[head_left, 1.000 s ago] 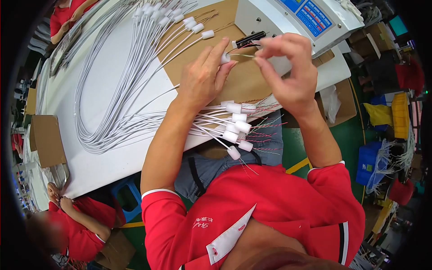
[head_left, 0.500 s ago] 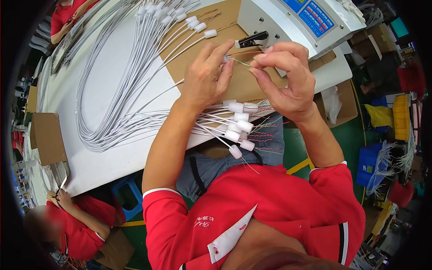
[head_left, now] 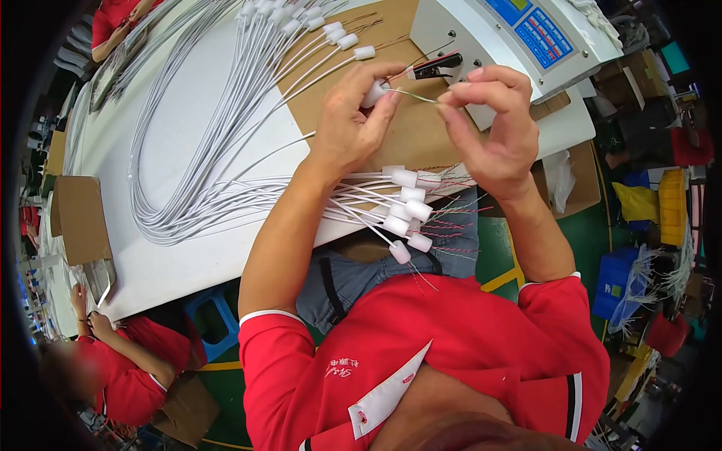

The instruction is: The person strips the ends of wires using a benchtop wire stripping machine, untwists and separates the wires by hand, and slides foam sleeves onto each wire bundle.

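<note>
My left hand (head_left: 357,113) is closed around a white cylindrical cable end (head_left: 374,94), thumb and index finger pinching it. Thin green and white wires (head_left: 412,95) stretch from that end to my right hand (head_left: 489,124), whose thumb and index finger pinch their tips. A red wire and a dark wire rise beside a black clip (head_left: 437,66) on the machine's front. Below my hands, a bundle of white cables (head_left: 350,199) ends in several white cylinders (head_left: 404,210) with red, green and white wires sticking out, hanging over the table edge.
A white machine with a blue keypad (head_left: 543,37) stands at the back right. More white cables (head_left: 143,180) loop across the table (head_left: 150,282), partly over brown cardboard (head_left: 421,146). A cardboard box (head_left: 81,218) is at left. Two people in red shirts sit nearby.
The red wire has left my right fingers and now lies toward the black clip. My right hand keeps only the green and white wires and has shifted slightly right.
</note>
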A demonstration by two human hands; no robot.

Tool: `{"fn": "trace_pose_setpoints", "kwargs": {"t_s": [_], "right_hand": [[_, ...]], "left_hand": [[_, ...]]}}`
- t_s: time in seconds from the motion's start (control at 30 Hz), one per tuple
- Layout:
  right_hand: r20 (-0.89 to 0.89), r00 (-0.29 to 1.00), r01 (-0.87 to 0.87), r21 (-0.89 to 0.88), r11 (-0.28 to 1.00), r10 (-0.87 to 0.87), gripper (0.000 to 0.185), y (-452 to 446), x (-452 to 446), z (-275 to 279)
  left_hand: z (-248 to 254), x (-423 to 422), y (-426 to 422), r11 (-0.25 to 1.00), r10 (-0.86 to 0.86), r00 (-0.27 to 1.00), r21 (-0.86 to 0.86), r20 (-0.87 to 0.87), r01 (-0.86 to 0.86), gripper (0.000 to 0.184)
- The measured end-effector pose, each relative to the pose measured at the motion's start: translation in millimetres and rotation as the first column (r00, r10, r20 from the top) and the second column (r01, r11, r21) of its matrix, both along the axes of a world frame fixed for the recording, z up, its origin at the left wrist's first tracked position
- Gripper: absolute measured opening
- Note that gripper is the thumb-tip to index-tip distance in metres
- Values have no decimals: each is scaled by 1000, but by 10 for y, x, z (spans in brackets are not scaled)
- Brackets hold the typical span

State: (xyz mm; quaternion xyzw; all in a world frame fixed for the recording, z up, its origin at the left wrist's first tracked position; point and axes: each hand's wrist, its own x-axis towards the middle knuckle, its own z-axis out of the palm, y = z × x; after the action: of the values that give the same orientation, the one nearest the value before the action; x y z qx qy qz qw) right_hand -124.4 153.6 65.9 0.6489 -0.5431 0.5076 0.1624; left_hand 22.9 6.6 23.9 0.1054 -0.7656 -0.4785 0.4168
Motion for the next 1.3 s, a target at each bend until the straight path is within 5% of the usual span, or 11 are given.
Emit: {"fn": "trace_pose_setpoints", "kwargs": {"t_s": [0.17,0.27,0.43,0.53,0.67,0.87,0.97,1.17,1.27,1.3], "right_hand": [[735,671,-197,51,979,97,34,-36,-3,-79],[830,552,-267,88,960,77,31,-57,-47,-88],[853,520,-315,151,937,37,31,-129,-101,-97],[860,505,-367,142,919,69,30,-195,-106,-93],[855,511,-380,129,916,92,29,-259,-119,-82],[862,500,-396,147,907,79,27,-265,-202,-150],[859,508,-381,152,912,69,28,-239,-207,-123],[829,558,-352,207,913,27,29,-242,-228,-145],[781,623,-318,295,901,-36,29,-277,-274,-204],[667,740,-229,365,903,-82,29,-262,-241,-134]], "left_hand": [[14,37,-63,989,-119,993,91,-25,121,20],[-3,89,-101,989,-121,992,87,40,117,17],[70,118,-124,993,-96,995,70,-3,96,11],[225,136,-121,952,60,996,-297,-73,-79,11],[178,103,-165,805,188,977,-553,-105,-215,19],[238,34,-191,683,79,983,-709,-167,-175,21],[302,61,-119,768,107,994,-637,23,-68,18],[154,12,-69,943,131,983,-322,125,-85,9],[119,0,-60,978,120,976,-189,180,-85,10],[92,-11,-59,980,123,979,-175,164,-94,10]]}}
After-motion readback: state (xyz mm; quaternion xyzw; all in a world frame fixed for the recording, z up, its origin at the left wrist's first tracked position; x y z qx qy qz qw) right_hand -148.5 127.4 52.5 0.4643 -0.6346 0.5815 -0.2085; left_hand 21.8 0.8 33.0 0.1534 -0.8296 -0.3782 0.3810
